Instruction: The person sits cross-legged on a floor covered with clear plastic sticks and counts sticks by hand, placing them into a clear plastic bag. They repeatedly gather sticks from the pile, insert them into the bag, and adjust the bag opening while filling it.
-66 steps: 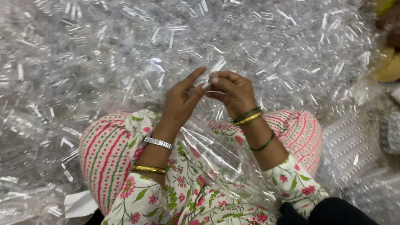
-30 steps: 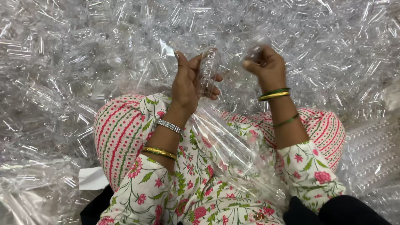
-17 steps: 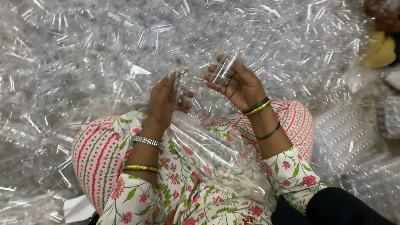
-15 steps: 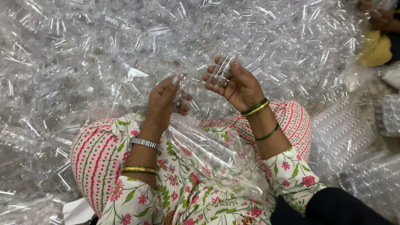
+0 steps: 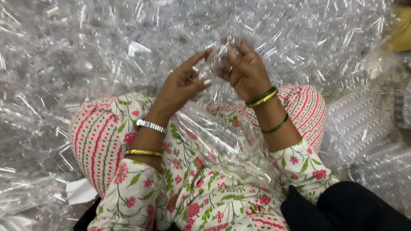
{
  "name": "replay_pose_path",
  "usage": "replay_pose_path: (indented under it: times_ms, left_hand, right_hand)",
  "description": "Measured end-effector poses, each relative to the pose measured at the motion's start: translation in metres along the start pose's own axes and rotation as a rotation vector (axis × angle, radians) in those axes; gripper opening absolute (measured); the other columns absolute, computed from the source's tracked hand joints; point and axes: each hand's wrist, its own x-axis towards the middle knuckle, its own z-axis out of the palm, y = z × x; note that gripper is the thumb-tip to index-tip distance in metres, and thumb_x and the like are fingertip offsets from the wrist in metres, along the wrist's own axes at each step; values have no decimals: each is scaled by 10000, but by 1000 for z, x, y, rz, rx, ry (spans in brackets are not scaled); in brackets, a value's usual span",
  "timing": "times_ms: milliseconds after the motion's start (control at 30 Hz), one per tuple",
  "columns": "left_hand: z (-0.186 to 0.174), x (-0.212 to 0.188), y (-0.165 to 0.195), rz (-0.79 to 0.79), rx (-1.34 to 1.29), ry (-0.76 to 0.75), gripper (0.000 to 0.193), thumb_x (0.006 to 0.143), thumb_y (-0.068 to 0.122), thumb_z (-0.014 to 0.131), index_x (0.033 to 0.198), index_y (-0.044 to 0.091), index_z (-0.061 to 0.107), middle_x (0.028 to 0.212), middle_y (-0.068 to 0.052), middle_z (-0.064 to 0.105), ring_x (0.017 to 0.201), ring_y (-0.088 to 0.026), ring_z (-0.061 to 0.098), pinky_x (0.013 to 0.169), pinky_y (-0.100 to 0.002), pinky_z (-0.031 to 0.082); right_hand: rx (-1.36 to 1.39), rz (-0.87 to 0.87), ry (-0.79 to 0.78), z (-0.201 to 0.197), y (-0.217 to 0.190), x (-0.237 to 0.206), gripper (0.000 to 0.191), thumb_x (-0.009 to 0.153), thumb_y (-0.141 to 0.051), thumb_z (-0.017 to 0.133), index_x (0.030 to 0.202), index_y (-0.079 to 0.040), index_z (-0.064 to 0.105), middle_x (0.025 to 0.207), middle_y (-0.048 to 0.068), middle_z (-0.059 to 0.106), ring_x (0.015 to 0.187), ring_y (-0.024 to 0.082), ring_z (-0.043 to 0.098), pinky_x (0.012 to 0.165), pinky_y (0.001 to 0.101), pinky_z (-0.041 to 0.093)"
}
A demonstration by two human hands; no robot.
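- Sitting cross-legged in floral white clothing with pink-striped trousers [image 5: 96, 137], the person works amid a sea of clear plastic wrappers [image 5: 77, 51] that hides the floor on every side
- On the left, the left hand [image 5: 182, 85] is raised above the knee, index finger stretched up and outward, thumb pressed toward the middle; a silver bracelet [image 5: 150, 125] and a gold bangle [image 5: 143, 152] ring its wrist
- Between the two hands sits a small clear plastic piece [image 5: 216, 57], glossy, crinkled and see-through, hard to tell apart from the heap behind it
- The right hand [image 5: 245, 70] has its fingers curled and pinched on that piece from the right; green and gold bangles [image 5: 262, 96] sit on its wrist
- Half a second ago the hands were apart, the right one open with a clear tube lying on its fingers; now they meet at the piece
- A loose clear sheet [image 5: 222, 145] lies over the lap
- At far right, stacked clear moulded trays [image 5: 364, 124] rest on the heap, with something yellow [image 5: 400, 34] at the upper corner
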Motion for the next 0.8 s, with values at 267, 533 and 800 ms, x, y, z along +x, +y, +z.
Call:
replay_pose_path:
  times_ms: [267,533,800]
  left_hand:
    - [5,-4,4,91,-52,-75,653,977,113,680,1590,150,459,1035,56,642,695,-16,486,589,-190,438]
    - [5,-5,2,-7,-198,-80,540,1030,201,608,1553,164,478,859,21,678,659,-38,589,566,-223,529]
    - [6,-3,-4,125,-11,-39,566,1014,87,684,1551,80,504,1303,-98,575,1088,-117,560,897,-261,502]
  right_hand:
    - [-82,16,-46,0,-7,-8,401,1144,-89,568,1533,-7,518,1104,25,630,1118,180,672,1062,422,577]
    - [36,-170,135,9,-29,-5,313,1096,-171,515,1400,-95,512,1286,125,682,1197,261,682,1005,416,583]
    - [197,-158,100,17,-44,-7,363,983,-132,609,1324,-48,521,1247,200,674,1191,362,685,1007,475,609]
